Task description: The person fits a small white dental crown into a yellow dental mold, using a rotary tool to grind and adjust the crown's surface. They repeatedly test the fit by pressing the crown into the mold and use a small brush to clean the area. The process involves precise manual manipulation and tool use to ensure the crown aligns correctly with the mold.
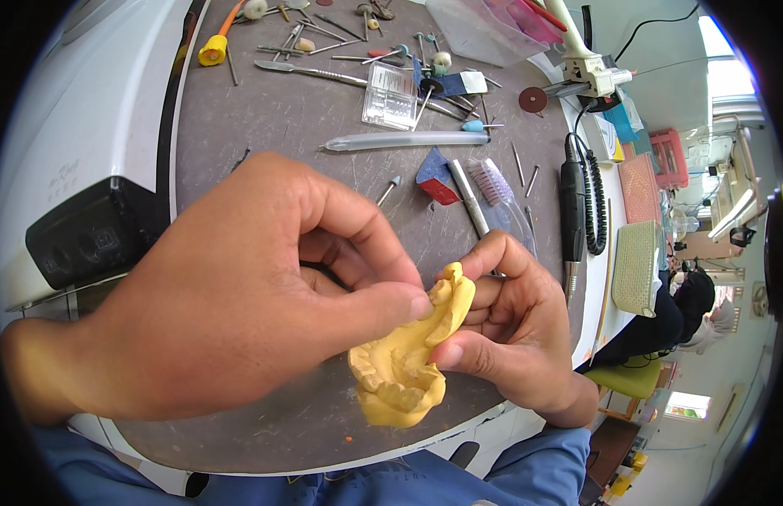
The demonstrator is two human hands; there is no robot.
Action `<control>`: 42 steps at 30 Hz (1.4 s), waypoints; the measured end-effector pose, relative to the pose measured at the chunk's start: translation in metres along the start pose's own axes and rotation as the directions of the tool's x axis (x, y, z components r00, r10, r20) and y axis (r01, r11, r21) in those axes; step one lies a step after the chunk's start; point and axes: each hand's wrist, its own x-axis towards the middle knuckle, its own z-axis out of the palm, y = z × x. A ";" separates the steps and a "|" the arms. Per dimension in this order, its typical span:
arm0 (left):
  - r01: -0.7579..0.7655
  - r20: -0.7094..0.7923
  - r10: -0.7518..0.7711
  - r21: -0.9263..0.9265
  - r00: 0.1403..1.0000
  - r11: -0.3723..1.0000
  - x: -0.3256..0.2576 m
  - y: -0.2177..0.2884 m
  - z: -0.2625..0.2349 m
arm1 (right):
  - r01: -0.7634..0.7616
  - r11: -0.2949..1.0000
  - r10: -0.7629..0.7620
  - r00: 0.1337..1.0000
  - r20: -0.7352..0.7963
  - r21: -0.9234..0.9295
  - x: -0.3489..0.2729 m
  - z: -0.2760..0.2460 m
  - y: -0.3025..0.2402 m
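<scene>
A yellow plaster dental cast (400, 371) with moulded teeth is held tilted above the near part of the bench. My right hand (518, 329) grips its right side, with the thumb on the rim and the fingers behind. My left hand (257, 287) comes in from the left, thumb and index finger pinched together against the teeth at the cast's far end. Whatever lies between those fingertips, if anything, is hidden. Beyond the hands lie a pointed grey bur (389, 190), a folded piece of blue and red paper (438, 177) and a purple-bristled toothbrush (493, 181).
Several burs, a metal spatula (311, 72), a clear plastic case (390, 95) and a translucent tube (404, 141) cover the far bench. A black handpiece (572, 211) with a coiled cord stands at the right. A white machine (88, 110) borders the left. Someone in dark clothing sits far right.
</scene>
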 end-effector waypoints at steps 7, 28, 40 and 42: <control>-0.034 -0.009 0.034 0.023 0.999 0.999 0.000 -0.002 0.000 | 0.012 1.000 -0.012 1.000 0.002 -0.027 0.000 0.001 0.000; 0.000 -0.064 0.007 0.110 0.998 0.994 -0.002 0.000 0.001 | 0.031 0.999 -0.027 0.994 0.107 -0.043 -0.001 -0.007 -0.002; -0.009 -0.055 0.012 0.056 0.998 0.998 -0.001 -0.002 0.001 | 0.059 0.998 -0.055 0.992 0.111 -0.033 0.001 -0.006 0.000; -0.010 -0.054 0.012 0.045 0.998 0.999 -0.001 -0.002 0.001 | 0.067 0.997 -0.064 0.991 0.116 -0.025 0.001 -0.006 0.001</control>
